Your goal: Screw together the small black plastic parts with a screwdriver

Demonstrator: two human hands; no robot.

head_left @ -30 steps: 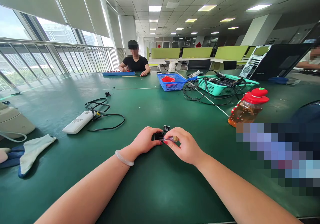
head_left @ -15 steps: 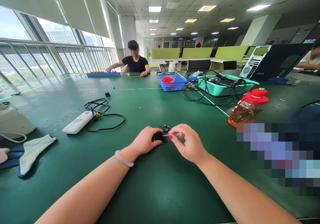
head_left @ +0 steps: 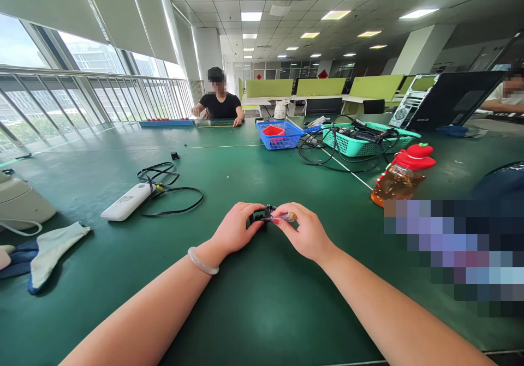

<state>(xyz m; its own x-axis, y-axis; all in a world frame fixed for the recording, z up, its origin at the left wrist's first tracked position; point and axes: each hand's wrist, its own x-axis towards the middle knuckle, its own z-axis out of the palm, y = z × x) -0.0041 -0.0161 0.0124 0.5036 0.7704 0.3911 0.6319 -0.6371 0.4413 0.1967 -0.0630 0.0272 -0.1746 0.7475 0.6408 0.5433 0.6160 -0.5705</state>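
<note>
My left hand point(head_left: 237, 227) grips a small black part point(head_left: 257, 217) between thumb and fingers, just above the green table point(head_left: 262, 306). Its kind is hard to make out, as the fingers cover much of it. In my right hand point(head_left: 305, 229) is a screwdriver point(head_left: 286, 217) with a clear purplish handle, pinched between thumb and forefinger. The shaft points left and its tip meets or nearly meets the black part. Right behind the part, small black pieces point(head_left: 270, 208) show, partly hidden by my right fingers.
Left lie a white power strip point(head_left: 126, 201) with black cable and a glove point(head_left: 55, 251). Ahead stand a blue basket point(head_left: 282, 141) and a green basket point(head_left: 352, 147) of cables. A red-lidded bottle point(head_left: 401, 178) is at right. A person point(head_left: 221, 104) sits across the table.
The black part in my left hand has been turned and now sits closer to the small black pieces. My right hand has shifted slightly left with the screwdriver. The person opposite has drawn one arm in.
</note>
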